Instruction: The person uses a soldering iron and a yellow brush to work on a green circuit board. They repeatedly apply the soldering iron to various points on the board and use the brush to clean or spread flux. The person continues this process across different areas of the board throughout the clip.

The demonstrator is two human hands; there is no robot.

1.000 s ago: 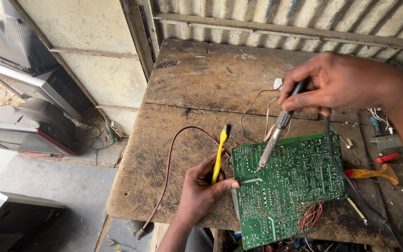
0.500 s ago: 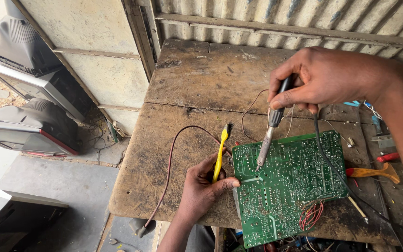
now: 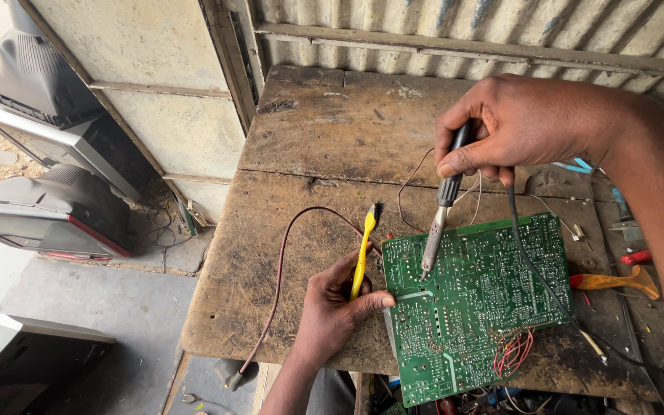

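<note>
A green circuit board (image 3: 474, 300) lies solder side up on a worn wooden table (image 3: 309, 138). My right hand (image 3: 516, 127) grips a soldering iron (image 3: 441, 215) like a pen, its tip touching the board's upper left part. The iron's dark cord (image 3: 536, 269) runs across the board to the right. My left hand (image 3: 336, 307) rests at the board's left edge, thumb on the board, holding a thin yellow tool (image 3: 361, 250) that points away from me. A bundle of red wires (image 3: 512, 353) sits on the board's near right part.
A reddish cable (image 3: 278, 277) loops over the table and off its near edge. An orange-handled tool (image 3: 616, 280) and small parts lie at the right. Old television sets (image 3: 48, 192) stand on the ground to the left. Corrugated metal sheeting (image 3: 463, 31) backs the table.
My right hand has moved left and toward me with the soldering iron, bringing its tip down onto the board's upper left area. The left hand has stayed at the board's edge.
</note>
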